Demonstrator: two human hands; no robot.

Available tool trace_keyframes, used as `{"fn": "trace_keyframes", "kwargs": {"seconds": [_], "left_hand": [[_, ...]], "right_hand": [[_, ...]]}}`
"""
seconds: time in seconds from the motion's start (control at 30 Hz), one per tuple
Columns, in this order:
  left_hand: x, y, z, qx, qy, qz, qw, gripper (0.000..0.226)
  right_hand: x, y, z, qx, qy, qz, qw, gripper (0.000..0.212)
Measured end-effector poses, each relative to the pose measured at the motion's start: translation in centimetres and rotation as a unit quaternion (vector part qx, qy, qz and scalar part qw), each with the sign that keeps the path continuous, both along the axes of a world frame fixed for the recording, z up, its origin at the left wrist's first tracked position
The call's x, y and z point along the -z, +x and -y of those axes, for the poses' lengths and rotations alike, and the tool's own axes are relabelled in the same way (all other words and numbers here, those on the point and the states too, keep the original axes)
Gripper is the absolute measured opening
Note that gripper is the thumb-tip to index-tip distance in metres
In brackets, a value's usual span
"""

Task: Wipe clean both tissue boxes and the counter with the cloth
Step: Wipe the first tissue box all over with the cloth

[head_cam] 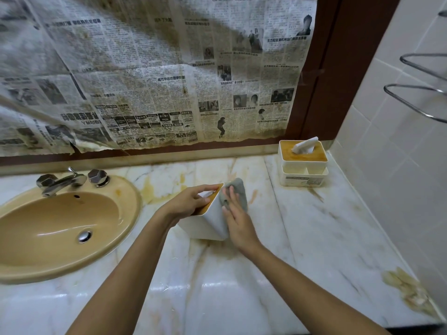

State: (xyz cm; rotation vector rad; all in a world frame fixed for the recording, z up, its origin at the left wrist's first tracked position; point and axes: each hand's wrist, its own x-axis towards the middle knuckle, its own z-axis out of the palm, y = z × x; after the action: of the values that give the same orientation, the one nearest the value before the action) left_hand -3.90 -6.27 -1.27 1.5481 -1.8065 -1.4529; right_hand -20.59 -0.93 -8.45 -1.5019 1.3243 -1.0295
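A white tissue box with a tan lid is tipped on its side in the middle of the marble counter. My left hand grips its upper edge near the lid. My right hand presses a grey cloth flat against the box's right face. A second white tissue box with a tan top and a tissue sticking out stands upright at the back right corner, apart from both hands.
A tan sink with a chrome faucet fills the left. Yellow-brown stains mark the counter behind the box and a crusty patch lies near the right wall. Newspaper covers the mirror; metal rails jut from the tiled wall.
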Motion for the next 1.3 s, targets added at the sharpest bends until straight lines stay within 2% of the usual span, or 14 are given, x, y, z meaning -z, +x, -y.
{"fn": "trace_keyframes", "kwargs": {"seconds": [0.17, 0.37, 0.6, 0.7, 0.83, 0.93, 1.07, 1.13, 1.3], "left_hand": [[0.2, -0.5, -0.4, -0.018, 0.000, -0.035, 0.999, 0.040], [0.5, 0.4, 0.1, -0.011, -0.010, -0.047, 0.999, 0.042], [0.2, -0.1, -0.8, -0.024, 0.010, -0.075, 0.997, 0.040], [0.3, -0.2, -0.8, -0.026, 0.008, -0.093, 0.995, 0.040], [0.3, 0.4, -0.5, -0.029, -0.006, -0.087, 0.996, 0.042], [0.1, 0.8, -0.9, -0.007, 0.008, -0.100, 0.995, 0.041], [0.4, 0.5, -1.2, -0.001, 0.010, -0.097, 0.995, 0.040], [0.5, 0.2, -1.3, -0.005, 0.016, -0.109, 0.994, 0.039], [1.1, 0.4, -1.3, 0.007, 0.011, -0.077, 0.997, 0.043]], "right_hand": [[-1.7, -0.4, 1.9, 0.038, 0.016, 0.036, 0.998, 0.048], [0.9, 0.2, -4.0, -0.075, -0.054, -0.011, 0.996, 0.050], [-1.0, -2.4, 2.2, 0.023, -0.010, -0.018, 1.000, 0.045], [-1.5, -2.2, 1.9, 0.024, -0.019, -0.017, 0.999, 0.045], [0.1, -0.7, -3.6, -0.080, -0.092, -0.074, 0.990, 0.051], [1.6, -1.0, -5.1, -0.147, -0.112, -0.117, 0.976, 0.055], [0.8, -2.2, -1.2, -0.062, -0.124, -0.112, 0.984, 0.054], [-0.3, -2.7, 1.1, -0.014, -0.087, -0.093, 0.992, 0.049], [-2.0, -3.7, 3.2, 0.088, 0.013, 0.053, 0.995, 0.032]]}}
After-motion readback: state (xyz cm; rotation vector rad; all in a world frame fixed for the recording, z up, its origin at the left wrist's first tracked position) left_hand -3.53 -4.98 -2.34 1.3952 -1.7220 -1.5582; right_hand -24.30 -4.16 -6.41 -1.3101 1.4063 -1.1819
